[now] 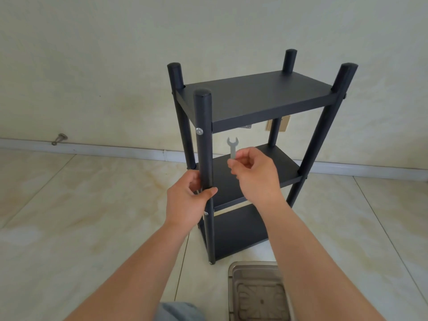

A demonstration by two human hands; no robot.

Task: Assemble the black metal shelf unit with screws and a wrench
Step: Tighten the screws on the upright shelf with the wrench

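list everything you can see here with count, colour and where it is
shelf unit: one, black, three shelves on four posts, upright on the floor near the wall
bolt head: one seen clearly, silver, on the near left post level with the top shelf
wrench: one, silver, small, open end up, in front of the middle shelf
plastic container: one, clear brownish, on the floor at the bottom edge
door stop: one, metal, at the wall's base, far left
wall plate: one, tan, on the wall behind the unit
left hand: grips the near left post
right hand: pinches the wrench's lower end
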